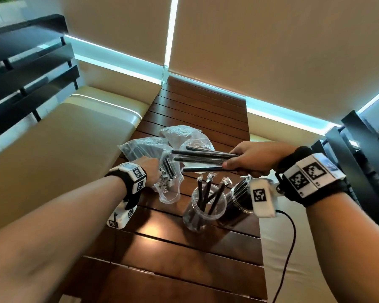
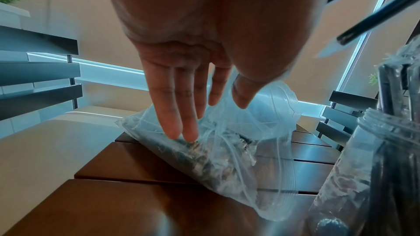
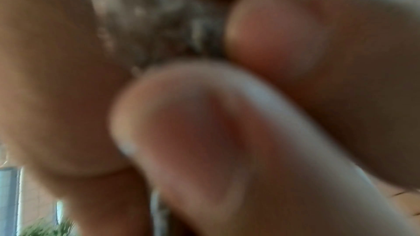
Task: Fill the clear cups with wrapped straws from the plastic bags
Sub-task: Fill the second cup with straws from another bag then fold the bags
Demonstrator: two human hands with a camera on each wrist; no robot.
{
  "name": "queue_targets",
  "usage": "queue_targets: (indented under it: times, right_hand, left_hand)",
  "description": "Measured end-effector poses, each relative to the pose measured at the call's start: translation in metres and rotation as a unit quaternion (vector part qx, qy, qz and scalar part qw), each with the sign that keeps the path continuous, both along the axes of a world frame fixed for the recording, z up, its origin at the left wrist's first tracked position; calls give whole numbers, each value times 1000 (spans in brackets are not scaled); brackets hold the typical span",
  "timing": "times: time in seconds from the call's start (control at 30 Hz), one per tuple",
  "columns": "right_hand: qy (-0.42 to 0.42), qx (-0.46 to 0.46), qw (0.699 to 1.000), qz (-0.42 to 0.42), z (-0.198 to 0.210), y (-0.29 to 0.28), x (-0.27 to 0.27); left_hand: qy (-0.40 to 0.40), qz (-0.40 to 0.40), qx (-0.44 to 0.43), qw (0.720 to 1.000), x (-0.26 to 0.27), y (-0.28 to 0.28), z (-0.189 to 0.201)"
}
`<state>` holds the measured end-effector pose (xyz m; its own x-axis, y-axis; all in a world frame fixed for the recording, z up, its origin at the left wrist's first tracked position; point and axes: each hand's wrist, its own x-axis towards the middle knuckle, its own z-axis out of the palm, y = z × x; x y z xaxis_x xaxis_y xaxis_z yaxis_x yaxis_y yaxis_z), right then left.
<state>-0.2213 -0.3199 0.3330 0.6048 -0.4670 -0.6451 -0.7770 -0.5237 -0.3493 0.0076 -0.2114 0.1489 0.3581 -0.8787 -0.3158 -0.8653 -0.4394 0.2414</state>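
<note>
My right hand (image 1: 247, 162) grips a bundle of several black wrapped straws (image 1: 199, 158), held level above the table with their free ends pointing left. In the right wrist view my curled fingers (image 3: 204, 123) fill the blurred picture, crinkled wrapper ends (image 3: 163, 30) between them. My left hand (image 2: 188, 114) is stretched out with straight fingers, the fingertips resting on a clear plastic bag of straws (image 2: 204, 161) (image 1: 160, 169). Two clear cups stand below my right hand: the nearer cup (image 1: 206, 206) holds a few straws, the right cup (image 1: 239, 202) is packed with them.
More clear plastic bags (image 1: 184, 134) lie behind on the slatted wooden table (image 1: 184, 270). Cream cushioned benches (image 1: 64, 149) flank the table on both sides. Dark slatted chair backs (image 1: 26, 79) stand at the far left and right. A black cable (image 1: 287, 248) hangs from my right wrist.
</note>
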Motion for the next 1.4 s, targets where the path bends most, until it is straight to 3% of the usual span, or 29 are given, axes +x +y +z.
queue_targets:
  times: [0.2,0.3,0.4,0.47,0.57,0.67,0.73,0.77,0.8,0.87,0.93,1.0,1.07,1.2,1.27,1.33,1.4]
  right_hand:
    - [-43,10,998,-33,17,-8,-15]
    - [-121,-32,991,-43,7,0,-10]
    - [-241,-133,961,-26,-24,16,13]
    - [-279,-183,943,-10,-48,29,32]
    - [-361,-213,908,-7,-76,47,56]
    - [-399,-201,895,-8,-90,64,73]
    - [-386,-186,904,12,-91,71,78]
    - [-374,-192,907,34,-89,70,78]
    - [-368,-210,904,52,-83,69,75]
    - [-414,-246,876,28,-65,62,66]
    - [-528,-247,810,-65,-39,54,60]
    - [-611,-259,737,-130,-11,48,59]
    - [-623,-278,719,-131,9,48,62]
    - [-511,-268,816,-50,0,59,76]
    - [-464,-285,838,-32,-18,61,77]
    - [-469,-294,831,-64,-28,57,73]
    - [-492,-333,798,-98,-33,53,66]
  left_hand:
    - [2,13,80,997,9,21,11]
    - [43,46,-7,998,5,21,33]
    - [175,63,-144,972,-8,12,71]
    - [336,72,-215,914,-19,8,99]
    - [530,92,-279,796,-30,9,130]
    - [610,200,-354,680,-35,7,142]
    - [607,259,-401,635,-38,6,142]
    - [583,266,-416,646,-38,6,142]
    - [540,255,-423,682,-38,7,141]
    - [409,209,-421,782,-36,10,141]
    - [267,170,-412,855,-32,15,140]
    - [159,121,-386,901,-33,21,134]
    - [102,59,-366,923,-39,23,125]
    - [71,-11,-391,918,-56,14,122]
    - [21,-57,-368,928,-65,9,125]
    - [26,-55,-357,932,-67,9,125]
    - [11,-30,-367,930,-66,9,124]
